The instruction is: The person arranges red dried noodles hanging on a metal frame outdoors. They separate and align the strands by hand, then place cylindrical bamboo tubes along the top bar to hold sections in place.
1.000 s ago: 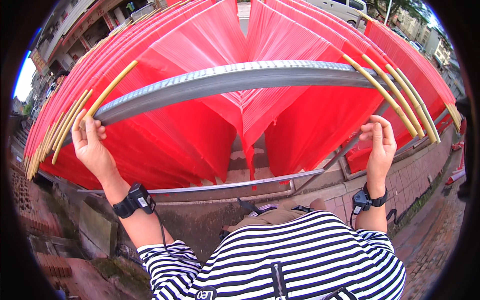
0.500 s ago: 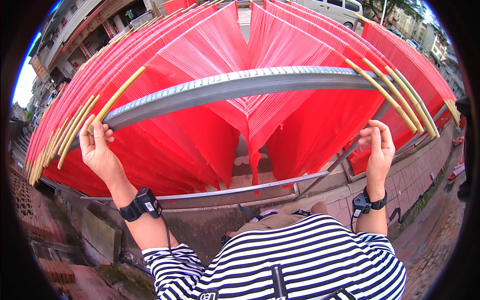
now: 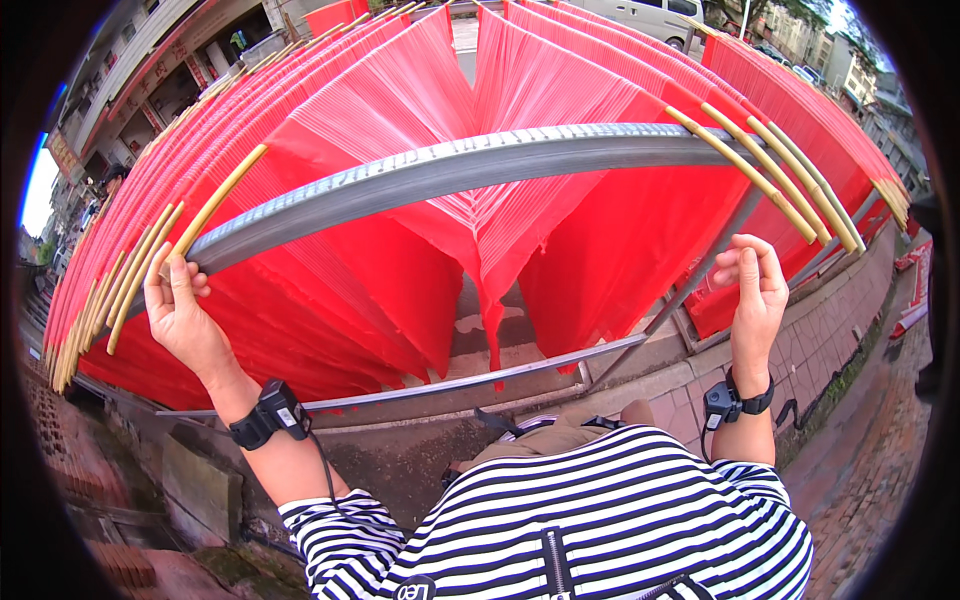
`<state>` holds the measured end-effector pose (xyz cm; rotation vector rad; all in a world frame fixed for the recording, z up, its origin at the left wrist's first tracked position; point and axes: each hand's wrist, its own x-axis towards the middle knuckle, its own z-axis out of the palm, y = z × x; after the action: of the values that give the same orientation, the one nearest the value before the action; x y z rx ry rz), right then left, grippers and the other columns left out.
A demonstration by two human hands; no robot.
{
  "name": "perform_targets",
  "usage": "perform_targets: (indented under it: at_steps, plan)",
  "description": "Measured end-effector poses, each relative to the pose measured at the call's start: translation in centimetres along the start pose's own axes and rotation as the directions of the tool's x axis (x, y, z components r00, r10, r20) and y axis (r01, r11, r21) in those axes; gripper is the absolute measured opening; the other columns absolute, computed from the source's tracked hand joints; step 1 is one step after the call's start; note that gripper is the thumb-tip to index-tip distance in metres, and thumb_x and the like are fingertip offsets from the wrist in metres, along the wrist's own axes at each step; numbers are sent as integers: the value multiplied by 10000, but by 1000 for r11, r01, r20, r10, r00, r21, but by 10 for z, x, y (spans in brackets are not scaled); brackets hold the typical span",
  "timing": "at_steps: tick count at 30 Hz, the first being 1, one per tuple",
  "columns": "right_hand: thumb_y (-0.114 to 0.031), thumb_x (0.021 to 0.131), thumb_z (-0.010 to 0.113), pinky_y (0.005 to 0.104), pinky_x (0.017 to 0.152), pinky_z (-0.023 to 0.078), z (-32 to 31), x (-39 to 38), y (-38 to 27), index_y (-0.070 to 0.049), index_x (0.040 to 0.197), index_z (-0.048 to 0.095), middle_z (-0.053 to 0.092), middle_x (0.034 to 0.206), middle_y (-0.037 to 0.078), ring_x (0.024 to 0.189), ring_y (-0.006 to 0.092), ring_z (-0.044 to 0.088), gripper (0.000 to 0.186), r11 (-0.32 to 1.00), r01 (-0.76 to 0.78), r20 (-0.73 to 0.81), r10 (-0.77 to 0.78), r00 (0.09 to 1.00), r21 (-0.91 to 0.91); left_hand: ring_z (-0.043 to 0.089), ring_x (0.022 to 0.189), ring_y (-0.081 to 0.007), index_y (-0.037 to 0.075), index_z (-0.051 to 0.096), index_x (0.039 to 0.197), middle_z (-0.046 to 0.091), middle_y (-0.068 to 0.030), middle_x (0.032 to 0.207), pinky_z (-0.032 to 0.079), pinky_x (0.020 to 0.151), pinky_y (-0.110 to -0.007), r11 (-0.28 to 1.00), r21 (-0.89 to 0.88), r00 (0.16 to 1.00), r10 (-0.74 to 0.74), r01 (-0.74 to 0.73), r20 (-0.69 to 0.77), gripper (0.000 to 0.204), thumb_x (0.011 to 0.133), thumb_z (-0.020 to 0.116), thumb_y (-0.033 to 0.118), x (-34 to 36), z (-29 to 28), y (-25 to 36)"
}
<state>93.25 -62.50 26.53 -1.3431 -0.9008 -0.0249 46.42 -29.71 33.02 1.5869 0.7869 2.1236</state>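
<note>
Adjustment, seemingly, of slender yellow bamboo pole [image 3: 216,199]: left hand [image 3: 187,322] pinches its end, right hand [image 3: 758,300] curls empty, next move likely needing steadiness

Blk/wht striped top [image 3: 640,500] w/ metal zip [image 3: 554,566], blk wrist units [image 3: 281,408] L & R, thin blk cables [image 3: 328,472].

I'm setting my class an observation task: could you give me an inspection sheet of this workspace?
Surface: grey metal rail, with bamboo poles crossing it at right.
Job's things: red material hanging in sheets and strands; left bamboo pole.
Clutter: red item on the ground, far right.
Left hand: thumb and finger pinch the left bamboo pole's lower end.
Right hand: loosely curled, nothing seen held.
Cables: black cable at the left wrist device.
Surroundings: van, buildings, brick paving.
</note>
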Motion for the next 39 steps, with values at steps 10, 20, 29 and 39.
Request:
perform_targets:
  at_steps: [10,20,29,39]
  plan:
    - [-200,1079,503,224,760,483,-8,15,-10,-17,1296,562,680,976,51,787,70,590,290,998,64,-41,-65,997,-19,576,755,-49,11,654,1246,665,-30,926,474,654,-178,1000,1,1000,-22,22,14,262,997,644,91,2,-5,-1]
    - [-203,1070,524,234,757,508,-4,32,-19,6,1331,555,710,998,86,773,81,623,336,975,216,-96,-210,973,54,578,767,-50,24,648,1273,659,-24,932,488,675,-173,999,24,999,-45,44,5,286,999,645,107,2,-5,0]
    - [-173,1062,535,215,726,518,3,26,-29,13,1344,553,717,1006,93,770,67,624,338,973,221,1,-221,975,71,589,782,-51,12,652,1246,663,-27,926,493,677,-176,999,31,1000,-19,19,0,265,1007,639,123,3,-7,-7]
    - [-161,1057,540,206,720,514,30,49,-37,26,1359,561,718,1019,98,769,78,634,355,959,221,49,-233,971,177,602,789,-52,10,650,1252,674,-31,938,512,692,-179,1000,8,999,-25,25,26,277,999,650,125,5,-11,-9]
